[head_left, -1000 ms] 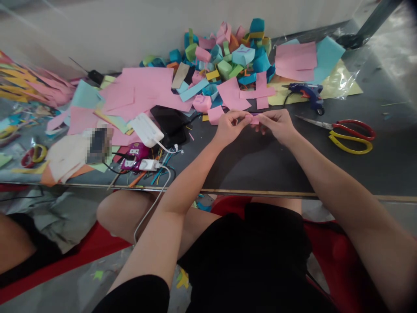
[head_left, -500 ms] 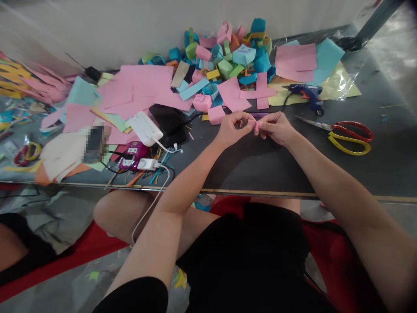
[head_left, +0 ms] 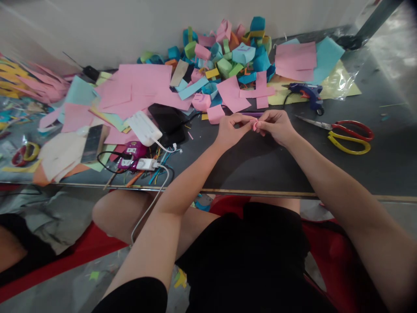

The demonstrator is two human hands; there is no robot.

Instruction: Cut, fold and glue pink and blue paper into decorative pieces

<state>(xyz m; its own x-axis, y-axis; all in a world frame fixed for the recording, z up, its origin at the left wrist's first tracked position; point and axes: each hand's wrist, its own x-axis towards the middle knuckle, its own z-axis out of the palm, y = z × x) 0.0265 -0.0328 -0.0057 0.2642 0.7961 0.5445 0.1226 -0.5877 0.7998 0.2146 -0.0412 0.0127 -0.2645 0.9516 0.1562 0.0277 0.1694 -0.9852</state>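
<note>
Between the fingertips of both hands is a small pink piece of paper [head_left: 254,125], curled and partly covered by the fingers. My left hand [head_left: 233,129] pinches it from the left, thumb against forefinger. From the right, my right hand [head_left: 275,126] is closed on the same piece with thumb and fingers. Both hands are held just above the dark table. A pink folded paper box [head_left: 215,114] lies beside my left hand. Behind the fingers, a purple stick-like thing [head_left: 257,114] is partly hidden.
Right of my hands lie scissors [head_left: 350,135] with red and yellow handles and a blue glue gun [head_left: 308,93]. A heap of coloured paper boxes [head_left: 228,56] stands against the wall. Leftward are pink sheets [head_left: 140,84], a white power bank [head_left: 144,127] and a magenta power socket [head_left: 132,155] with cables.
The pink paper has turned between my fingertips and now looks rounder. My right fingers have shifted slightly around it. The objects on the table stay in place.
</note>
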